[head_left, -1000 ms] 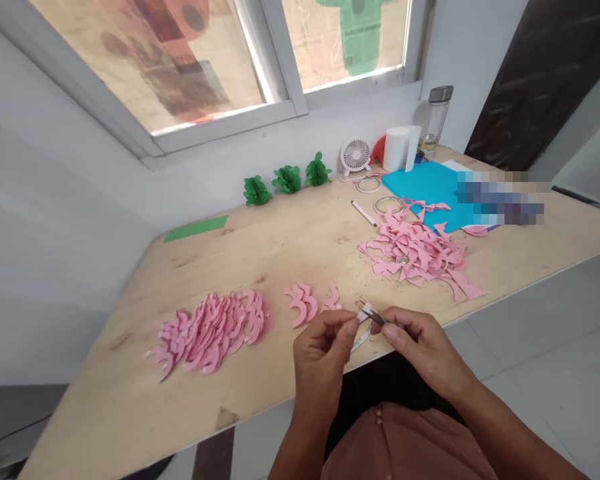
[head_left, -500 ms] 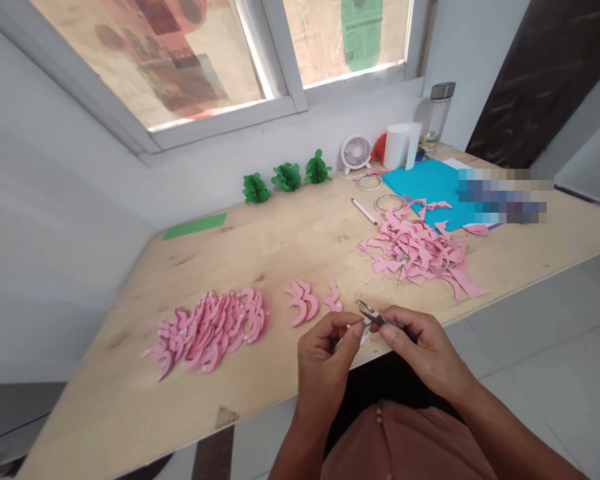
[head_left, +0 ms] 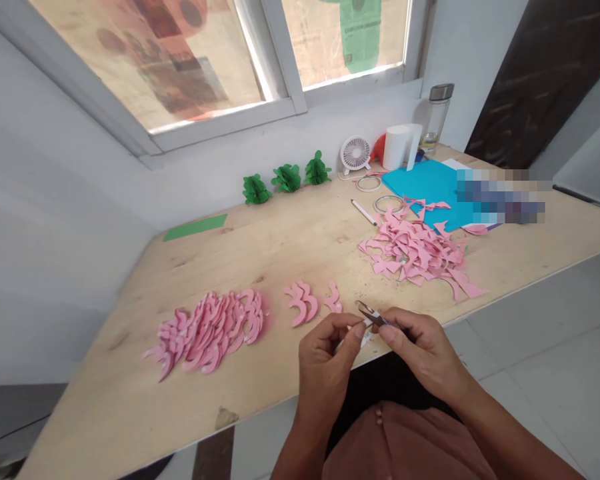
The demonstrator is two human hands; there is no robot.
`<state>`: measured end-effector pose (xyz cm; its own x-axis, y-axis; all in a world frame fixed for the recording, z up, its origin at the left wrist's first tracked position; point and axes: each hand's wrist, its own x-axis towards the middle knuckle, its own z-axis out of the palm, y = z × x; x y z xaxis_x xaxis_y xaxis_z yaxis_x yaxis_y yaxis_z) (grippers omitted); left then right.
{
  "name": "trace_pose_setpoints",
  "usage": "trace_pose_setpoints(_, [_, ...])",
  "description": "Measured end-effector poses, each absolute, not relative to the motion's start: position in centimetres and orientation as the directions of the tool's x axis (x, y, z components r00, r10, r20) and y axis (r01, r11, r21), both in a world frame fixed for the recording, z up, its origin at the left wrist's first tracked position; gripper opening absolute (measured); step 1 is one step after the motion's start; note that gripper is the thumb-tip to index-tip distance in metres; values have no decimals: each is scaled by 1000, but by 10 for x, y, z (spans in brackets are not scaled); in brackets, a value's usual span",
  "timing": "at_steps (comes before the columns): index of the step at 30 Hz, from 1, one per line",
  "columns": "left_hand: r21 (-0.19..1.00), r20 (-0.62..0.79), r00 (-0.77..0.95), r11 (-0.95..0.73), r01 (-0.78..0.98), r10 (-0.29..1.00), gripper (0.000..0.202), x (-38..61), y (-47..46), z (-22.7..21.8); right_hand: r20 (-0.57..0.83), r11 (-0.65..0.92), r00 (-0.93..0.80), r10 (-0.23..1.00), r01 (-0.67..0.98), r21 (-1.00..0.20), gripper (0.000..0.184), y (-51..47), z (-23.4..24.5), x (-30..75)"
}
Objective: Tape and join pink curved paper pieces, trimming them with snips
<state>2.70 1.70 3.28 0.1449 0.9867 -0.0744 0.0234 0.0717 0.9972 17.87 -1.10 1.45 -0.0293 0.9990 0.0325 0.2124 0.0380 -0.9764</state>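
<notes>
My left hand [head_left: 325,363] pinches a small white strip [head_left: 364,339] at the near edge of the wooden table [head_left: 130,407]. My right hand [head_left: 420,350] is closed round small snips [head_left: 369,312], whose blades point left toward the strip. Just beyond my hands lie a few pink curved cutouts [head_left: 303,301]. A large pile of the same pink cutouts [head_left: 213,327] lies to the left.
A heap of pink scraps [head_left: 417,250] lies at the right. Behind it are blue paper [head_left: 430,183], tape rings [head_left: 387,202], a pen [head_left: 363,212], a small fan [head_left: 355,155], a white roll [head_left: 399,147] and a bottle [head_left: 437,113]. Three green paper ornaments [head_left: 286,179] line the wall.
My hands have shifted slightly down and together; the white strip has slipped further between my left fingers. The piles on the table have not moved.
</notes>
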Motion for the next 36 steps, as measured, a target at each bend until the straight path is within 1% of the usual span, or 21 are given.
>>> trace_pose_setpoints(11, [996, -86, 154, 81, 33, 984, 14, 26, 15, 32, 51, 37, 45, 998, 266, -963, 33, -13, 15, 176])
trace_pose_setpoints(18, [994, -104, 127, 101, 27, 986, 15, 25, 14, 31, 71, 50, 52, 996, 332, -942, 33, -15, 15, 175])
trace_pose_setpoints(23, [998, -60, 133, 58, 17, 989, 17, 24, 14, 27, 92, 61, 72, 993, 349, -935, 35, -15, 14, 176])
trace_pose_setpoints(26, [997, -74, 97, 75, -5, 993, 15, 24, 14, 28, 90, 52, 86, 992, 370, -928, 34, -14, 15, 179])
trace_pose_setpoints(30, [992, -107, 68, 112, -63, 992, 16, 24, 15, 33, 65, 39, 55, 996, 375, -926, 33, -14, 16, 180])
trace_pose_setpoints(36, [992, -78, 91, 86, -93, 993, 17, 27, 20, 31, 70, 63, 7, 998, 339, -939, 33, -14, 18, 176])
